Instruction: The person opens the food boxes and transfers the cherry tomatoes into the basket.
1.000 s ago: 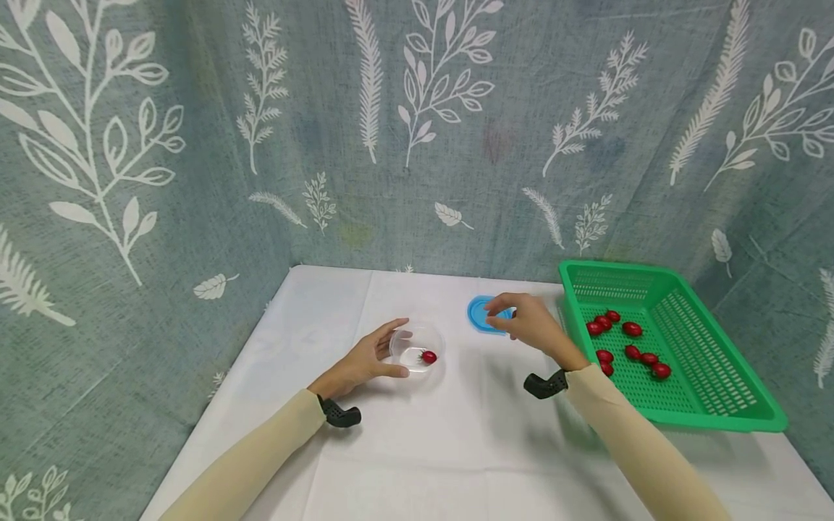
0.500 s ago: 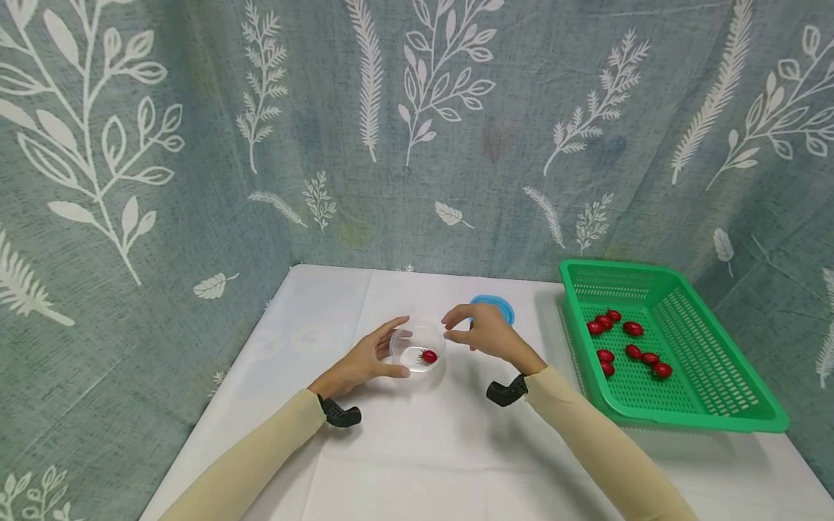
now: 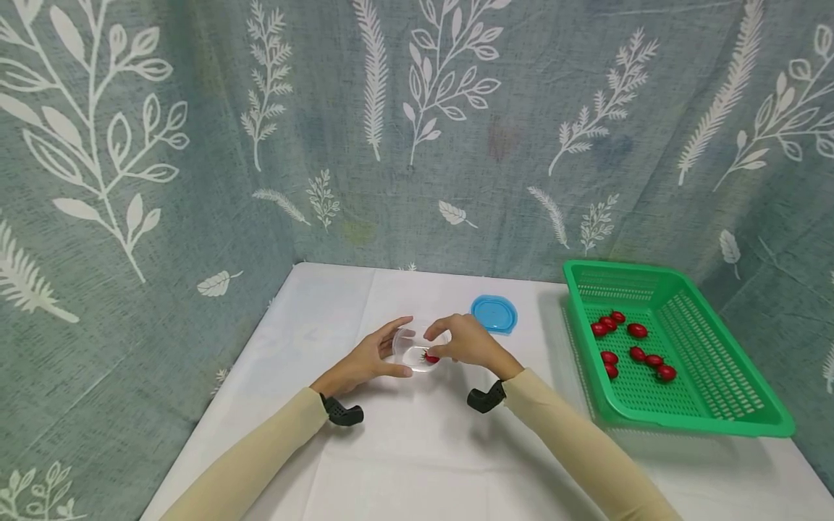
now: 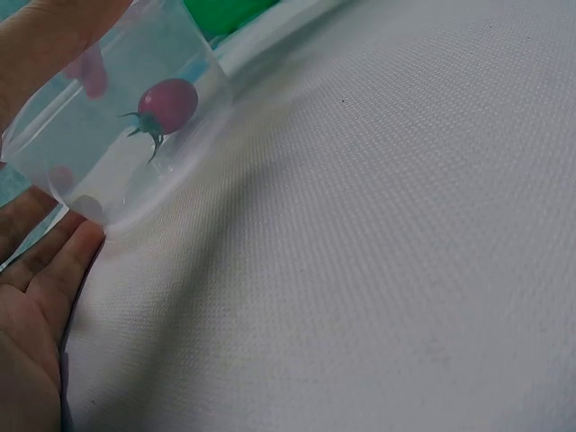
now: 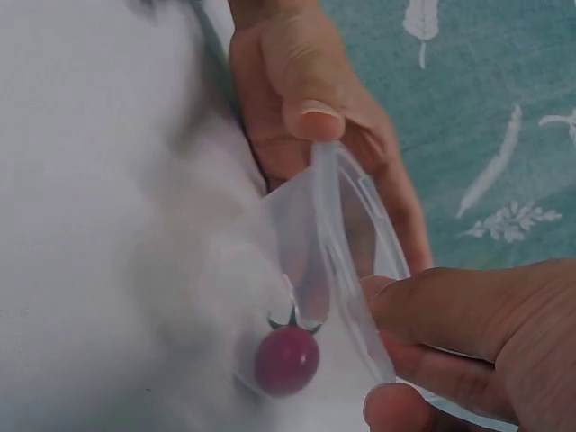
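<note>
My left hand point(image 3: 361, 362) holds a clear plastic container point(image 3: 407, 358) upright on the white cloth, thumb at the near side and fingers round the far side. A red cherry tomato point(image 4: 168, 105) with a green calyx lies inside, partly covered in the head view by my right hand point(image 3: 465, 344). That hand reaches over the container's right side with bent fingers. In the right wrist view its fingertips point(image 5: 382, 292) are right at the rim; I cannot tell whether they hold anything.
A blue lid point(image 3: 494, 314) lies on the white tablecloth point(image 3: 404, 449) behind my right hand. At the right stands a green perforated basket point(image 3: 691, 421) with several cherry tomatoes point(image 3: 637, 331). A patterned curtain point(image 3: 391, 217) borders the table's back and left.
My right hand has moved left, from over the blue lid to the container's opening, leaving the lid fully visible. The left hand and container have stayed in place.
</note>
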Tool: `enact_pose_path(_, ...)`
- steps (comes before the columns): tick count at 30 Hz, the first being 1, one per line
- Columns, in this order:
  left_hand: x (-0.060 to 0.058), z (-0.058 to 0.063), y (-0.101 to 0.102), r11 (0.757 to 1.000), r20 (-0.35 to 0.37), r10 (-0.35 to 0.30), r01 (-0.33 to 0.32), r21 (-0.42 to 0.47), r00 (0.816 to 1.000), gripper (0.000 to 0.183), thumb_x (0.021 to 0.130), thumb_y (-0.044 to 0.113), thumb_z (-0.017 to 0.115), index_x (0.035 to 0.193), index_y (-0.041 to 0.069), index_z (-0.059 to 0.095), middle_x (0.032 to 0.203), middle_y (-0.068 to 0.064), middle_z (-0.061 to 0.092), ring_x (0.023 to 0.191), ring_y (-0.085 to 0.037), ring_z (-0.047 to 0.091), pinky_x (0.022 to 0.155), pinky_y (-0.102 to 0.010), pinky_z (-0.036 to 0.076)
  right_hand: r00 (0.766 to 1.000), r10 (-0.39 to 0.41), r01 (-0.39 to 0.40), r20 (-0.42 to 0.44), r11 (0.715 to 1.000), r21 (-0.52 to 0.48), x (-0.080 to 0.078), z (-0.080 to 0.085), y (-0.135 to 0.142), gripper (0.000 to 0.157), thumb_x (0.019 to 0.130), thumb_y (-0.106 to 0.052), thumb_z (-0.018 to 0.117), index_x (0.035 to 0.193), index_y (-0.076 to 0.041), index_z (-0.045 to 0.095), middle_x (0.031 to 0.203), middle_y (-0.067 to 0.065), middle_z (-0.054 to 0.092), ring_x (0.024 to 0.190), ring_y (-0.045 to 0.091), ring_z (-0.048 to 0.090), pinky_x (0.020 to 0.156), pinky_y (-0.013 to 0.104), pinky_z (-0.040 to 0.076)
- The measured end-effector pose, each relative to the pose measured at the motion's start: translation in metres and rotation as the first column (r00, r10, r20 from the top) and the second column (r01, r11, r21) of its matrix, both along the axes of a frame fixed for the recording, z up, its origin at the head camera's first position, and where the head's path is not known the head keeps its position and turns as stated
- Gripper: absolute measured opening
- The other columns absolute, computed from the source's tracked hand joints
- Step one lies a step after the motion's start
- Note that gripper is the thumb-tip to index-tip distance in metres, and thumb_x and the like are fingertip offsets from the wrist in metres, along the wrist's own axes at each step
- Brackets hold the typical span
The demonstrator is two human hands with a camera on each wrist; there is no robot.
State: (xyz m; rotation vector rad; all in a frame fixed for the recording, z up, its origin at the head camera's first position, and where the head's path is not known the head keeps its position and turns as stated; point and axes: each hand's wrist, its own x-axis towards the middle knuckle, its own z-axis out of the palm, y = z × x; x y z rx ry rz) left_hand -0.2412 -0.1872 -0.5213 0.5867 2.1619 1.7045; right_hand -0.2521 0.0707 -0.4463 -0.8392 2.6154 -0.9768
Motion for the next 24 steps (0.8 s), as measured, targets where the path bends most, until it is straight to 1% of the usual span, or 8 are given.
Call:
enact_pose_path(4,-0.001,-0.001,0.0,1.0,0.001,-0.018,0.018,0.019,1.0,0.106,0.079,0.025,0.092,0.164,0.027,0.028,0.165,-0.008,0.031,0.15,-0.027,0.032,0.12,-0.044,0.032,1.0,-0.007,0.007,-0.005,0.999,0.046,0.001,-0.003,-0.004,0.029,0.09,-0.017,0.082,0.117,-0.007,0.077,0.115,0.008,0.075,0.064,0.026,0.071,0.057,0.03,0.057)
enact_pose_path(7,-0.001,-0.002,0.0,0.999,-0.002,-0.023,0.023,0.023,1.0,0.106,0.08,0.025,0.092,0.164,0.026,0.027,0.165,-0.007,0.03,0.151,-0.026,0.031,0.12,-0.043,0.032,0.998,0.002,0.005,-0.066,0.994,0.108,0.002,-0.002,-0.007,0.029,0.089,-0.017,0.083,0.116,-0.008,0.077,0.112,0.006,0.076,0.083,0.027,0.074,0.067,0.033,0.059)
enact_pose_path(9,-0.001,-0.002,-0.001,0.999,-0.004,-0.023,0.023,0.023,1.0,0.106,0.079,0.025,0.092,0.164,0.026,0.028,0.166,-0.006,0.03,0.151,-0.026,0.031,0.12,-0.044,0.032,0.994,0.012,0.003,-0.104,0.989,0.149,0.002,0.0,-0.01,0.028,0.089,-0.018,0.083,0.115,-0.008,0.078,0.11,0.005,0.076,0.096,0.028,0.073,0.075,0.037,0.059)
enact_pose_path(11,0.0,-0.001,-0.001,1.0,-0.004,-0.019,0.019,0.018,1.0,0.106,0.079,0.027,0.092,0.164,0.028,0.028,0.166,-0.004,0.029,0.151,-0.024,0.031,0.12,-0.043,0.032,0.989,0.019,0.01,-0.147,0.981,0.192,0.004,0.002,-0.013,0.027,0.088,-0.018,0.084,0.113,-0.009,0.078,0.108,0.004,0.077,0.104,0.028,0.07,0.08,0.039,0.058)
enact_pose_path(13,0.0,0.0,-0.001,1.0,-0.005,-0.017,0.017,0.02,1.0,0.106,0.079,0.028,0.093,0.164,0.029,0.029,0.166,-0.004,0.029,0.151,-0.024,0.031,0.12,-0.044,0.032,0.985,0.017,0.024,-0.173,0.972,0.233,0.006,0.005,-0.017,0.028,0.086,-0.019,0.086,0.112,-0.01,0.079,0.106,0.004,0.077,0.102,0.027,0.07,0.08,0.04,0.059)
enact_pose_path(18,0.001,0.001,0.0,0.999,0.003,-0.02,0.02,0.031,1.0,0.106,0.078,0.026,0.093,0.163,0.03,0.029,0.165,-0.007,0.031,0.149,-0.025,0.035,0.117,-0.042,0.037,0.974,0.007,0.071,-0.226,0.94,0.333,0.01,0.004,-0.024,0.028,0.085,-0.021,0.087,0.111,-0.013,0.079,0.102,0.001,0.076,0.092,0.022,0.07,0.071,0.038,0.059)
enact_pose_path(21,0.002,0.001,0.0,0.999,0.011,-0.02,0.02,0.032,1.0,0.106,0.079,0.025,0.093,0.163,0.03,0.029,0.165,-0.009,0.031,0.149,-0.026,0.035,0.114,-0.039,0.041,0.973,0.003,0.085,-0.231,0.926,0.369,0.01,0.003,-0.028,0.028,0.085,-0.021,0.087,0.11,-0.014,0.08,0.099,0.0,0.076,0.086,0.02,0.07,0.068,0.038,0.058)
enact_pose_path(24,0.002,0.0,0.0,0.999,0.012,-0.015,0.015,0.031,1.0,0.107,0.078,0.025,0.093,0.164,0.028,0.028,0.165,-0.009,0.031,0.149,-0.027,0.034,0.114,-0.039,0.041,0.975,-0.001,0.088,-0.221,0.919,0.384,0.01,0.003,-0.032,0.026,0.085,-0.02,0.088,0.108,-0.013,0.08,0.09,-0.002,0.074,0.078,0.017,0.068,0.065,0.038,0.057)
